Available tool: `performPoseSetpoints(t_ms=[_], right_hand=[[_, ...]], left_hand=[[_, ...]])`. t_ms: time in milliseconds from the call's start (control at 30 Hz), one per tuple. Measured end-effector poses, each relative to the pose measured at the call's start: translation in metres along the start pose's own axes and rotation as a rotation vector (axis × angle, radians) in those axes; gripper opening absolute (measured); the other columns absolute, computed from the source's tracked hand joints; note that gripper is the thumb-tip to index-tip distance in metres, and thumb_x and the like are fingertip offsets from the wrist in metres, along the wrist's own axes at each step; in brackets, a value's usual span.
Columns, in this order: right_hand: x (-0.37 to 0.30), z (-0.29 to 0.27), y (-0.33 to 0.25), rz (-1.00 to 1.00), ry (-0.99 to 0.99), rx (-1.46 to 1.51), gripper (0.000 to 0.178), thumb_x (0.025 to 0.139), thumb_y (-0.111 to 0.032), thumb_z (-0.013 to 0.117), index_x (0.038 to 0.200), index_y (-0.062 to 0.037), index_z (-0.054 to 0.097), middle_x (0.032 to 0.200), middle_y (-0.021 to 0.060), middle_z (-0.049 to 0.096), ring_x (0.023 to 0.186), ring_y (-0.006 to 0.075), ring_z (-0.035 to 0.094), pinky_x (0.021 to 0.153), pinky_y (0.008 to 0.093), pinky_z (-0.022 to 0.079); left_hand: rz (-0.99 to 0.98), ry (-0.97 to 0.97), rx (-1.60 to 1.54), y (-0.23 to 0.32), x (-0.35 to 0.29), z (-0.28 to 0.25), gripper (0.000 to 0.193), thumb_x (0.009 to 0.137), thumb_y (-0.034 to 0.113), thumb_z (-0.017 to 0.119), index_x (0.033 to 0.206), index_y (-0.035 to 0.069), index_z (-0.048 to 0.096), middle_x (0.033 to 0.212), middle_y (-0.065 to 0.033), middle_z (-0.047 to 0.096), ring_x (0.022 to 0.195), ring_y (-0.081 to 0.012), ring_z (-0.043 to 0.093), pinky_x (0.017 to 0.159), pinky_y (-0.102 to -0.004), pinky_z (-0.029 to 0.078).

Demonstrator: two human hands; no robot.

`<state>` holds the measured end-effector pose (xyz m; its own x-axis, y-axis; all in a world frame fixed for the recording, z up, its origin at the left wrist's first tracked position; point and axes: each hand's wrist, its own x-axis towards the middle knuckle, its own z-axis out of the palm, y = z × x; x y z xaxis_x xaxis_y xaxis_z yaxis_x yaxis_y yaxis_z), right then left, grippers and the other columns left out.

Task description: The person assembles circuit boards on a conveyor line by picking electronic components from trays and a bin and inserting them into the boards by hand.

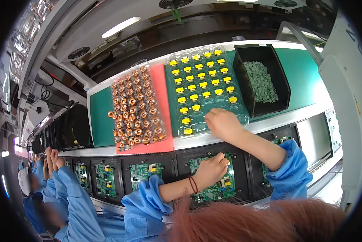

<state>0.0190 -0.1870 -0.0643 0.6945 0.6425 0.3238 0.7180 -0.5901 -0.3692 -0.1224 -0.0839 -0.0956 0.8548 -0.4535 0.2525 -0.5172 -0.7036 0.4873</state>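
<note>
My left hand, a dark band on its wrist, is closed in a pinch above a green circuit board in a black carrier. Something small and pale shows at its fingertips, too little to name. Over the near part of a clear plastic tray, my right hand points down with its fingers curled together. Whatever those fingers hold is hidden. Rows of small yellow-wrapped transformers sit in the tray's pockets, and several pockets near the right hand are bare.
Left of the tray, copper-wound coils fill another clear tray on a red sheet. A black bin of small green pieces stands at the right. More boards lie along the line, where co-workers in blue sleeves work.
</note>
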Motion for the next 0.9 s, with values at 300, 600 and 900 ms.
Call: performPoseSetpoints(t_ms=[300,600,900], right_hand=[[0.072,0.03,-0.015,0.425,-0.019,-0.117,0.035,0.079,-0.035,0.067,0.081,-0.0001,0.064,0.071,0.0141,0.066,0.07,0.029,0.068,0.062,0.0391,0.054],[0.062,0.002,-0.009,0.468,0.052,0.092,0.029,0.073,-0.028,0.069,0.076,0.0011,0.065,0.072,0.0148,0.066,0.07,0.0267,0.067,0.066,0.0381,0.053],[-0.087,-0.05,-0.002,0.486,0.021,1.554,0.028,0.086,-0.004,0.061,0.112,-0.0046,0.05,0.103,0.0091,0.061,0.088,0.0148,0.061,0.066,0.0298,0.055]], left_hand=[[0.183,0.02,0.052,-0.005,0.009,-0.01,0.013,0.081,0.015,0.066,0.091,0.008,0.062,0.084,-0.0025,0.052,0.073,-0.0187,0.06,0.064,-0.0311,0.05],[-0.086,-0.012,-0.016,-0.018,-0.011,-0.078,0.033,0.08,0.011,0.067,0.112,0.005,0.061,0.098,-0.0093,0.057,0.087,-0.0279,0.058,0.076,-0.0373,0.048],[-0.277,0.31,0.452,-0.088,-0.069,-0.157,0.031,0.076,0.003,0.064,0.108,0.004,0.06,0.108,-0.0132,0.057,0.099,-0.0326,0.054,0.085,-0.0414,0.045]])
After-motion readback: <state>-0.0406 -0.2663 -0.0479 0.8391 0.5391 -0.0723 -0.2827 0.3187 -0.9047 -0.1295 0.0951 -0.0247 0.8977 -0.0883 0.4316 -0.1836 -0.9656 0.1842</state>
